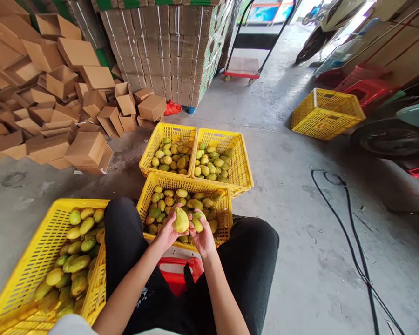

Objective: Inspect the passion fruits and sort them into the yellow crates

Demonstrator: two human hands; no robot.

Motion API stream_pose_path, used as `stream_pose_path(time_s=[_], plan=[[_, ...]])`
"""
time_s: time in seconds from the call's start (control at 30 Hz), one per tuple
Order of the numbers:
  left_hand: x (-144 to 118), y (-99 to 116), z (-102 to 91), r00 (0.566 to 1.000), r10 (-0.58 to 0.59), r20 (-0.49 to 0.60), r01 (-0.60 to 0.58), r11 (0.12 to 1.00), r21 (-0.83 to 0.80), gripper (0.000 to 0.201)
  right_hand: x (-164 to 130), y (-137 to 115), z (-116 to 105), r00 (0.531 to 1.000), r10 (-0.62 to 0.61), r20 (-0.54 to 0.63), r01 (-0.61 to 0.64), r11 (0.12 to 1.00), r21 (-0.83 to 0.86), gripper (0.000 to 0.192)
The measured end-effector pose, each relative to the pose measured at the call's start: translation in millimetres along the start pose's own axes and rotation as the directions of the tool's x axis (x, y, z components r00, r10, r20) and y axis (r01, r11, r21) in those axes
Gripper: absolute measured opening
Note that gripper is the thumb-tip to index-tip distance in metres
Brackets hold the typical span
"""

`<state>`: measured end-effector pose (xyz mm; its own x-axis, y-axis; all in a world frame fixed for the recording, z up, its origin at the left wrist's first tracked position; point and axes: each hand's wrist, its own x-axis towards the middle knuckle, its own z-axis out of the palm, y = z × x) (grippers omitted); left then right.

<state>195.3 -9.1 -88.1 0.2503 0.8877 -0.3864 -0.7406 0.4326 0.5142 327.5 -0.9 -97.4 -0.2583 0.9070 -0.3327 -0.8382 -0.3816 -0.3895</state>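
Observation:
My left hand (167, 234) is closed around a yellow-green papaya (180, 220). Beside it, my right hand (204, 238) grips a smaller, greener papaya (197, 222). The two hands are close together, over a yellow crate (226, 211) that stands between my knees. Many yellow and green papayas (167, 201) lie in that crate, and my hands hide some of them.
Behind are two more yellow crates (246, 167) of fruit; another large crate (17, 260) of papayas stands at my left. Cardboard boxes (87, 149) are heaped at back left. A hand truck (244, 65), a yellow crate (324, 116) and a black cable (352, 237) are farther right.

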Motion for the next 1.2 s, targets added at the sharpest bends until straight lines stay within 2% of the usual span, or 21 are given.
stream_pose_path(time_s=[0.1,0.23,0.33,0.4,0.57,0.63,0.73,0.87,1.07,1.2], plan=[[0,-3,0.2,1.0,-0.001,-0.01,0.001,1.0,0.022,0.059,0,0,-1,1.0,-0.009,0.009,0.009,1.0,-0.017,0.028],[3,-3,-0.5,0.998,-0.024,-0.052,0.024,1.0,-0.007,0.041,0,-3,1,1.0,-0.009,-0.022,0.009,1.0,-0.002,0.026],[6,0,-2.1,0.991,-0.053,-0.124,0.045,0.996,-0.072,0.032,-1,-5,3,1.0,-0.006,-0.003,0.006,0.999,0.041,0.031],[7,4,-2.3,0.987,-0.037,-0.155,0.015,0.99,-0.14,0.031,-1,-5,4,1.0,-0.019,0.014,0.018,0.998,0.062,0.031],[5,8,-0.3,0.995,0.009,-0.101,-0.03,0.977,-0.21,0.029,1,-4,5,0.999,-0.019,-0.043,0.021,0.999,0.042,0.029],[5,6,-0.4,0.995,-0.02,-0.095,0.005,0.988,-0.156,0.028,1,-2,4,0.997,-0.029,-0.068,0.03,0.999,0.019,0.027],[4,-1,-1.8,0.995,-0.041,-0.091,0.038,0.999,-0.039,0.026,2,1,1,0.997,-0.062,-0.046,0.061,0.998,-0.02,0.024],[4,-5,-3.4,0.997,0.003,-0.074,-0.002,1.0,0.008,0.032,3,3,-1,0.997,-0.075,-0.005,0.074,0.994,-0.085,0.021],[5,3,-0.6,0.995,-0.065,-0.069,0.056,0.991,-0.122,0.031,1,-2,3,0.999,0.01,-0.051,-0.01,1.0,0.006,0.025],[3,8,3.6,0.992,0.018,-0.129,-0.044,0.979,-0.198,0.024,0,-6,5,1.0,0.001,-0.016,0.0,0.999,0.04,0.032]])
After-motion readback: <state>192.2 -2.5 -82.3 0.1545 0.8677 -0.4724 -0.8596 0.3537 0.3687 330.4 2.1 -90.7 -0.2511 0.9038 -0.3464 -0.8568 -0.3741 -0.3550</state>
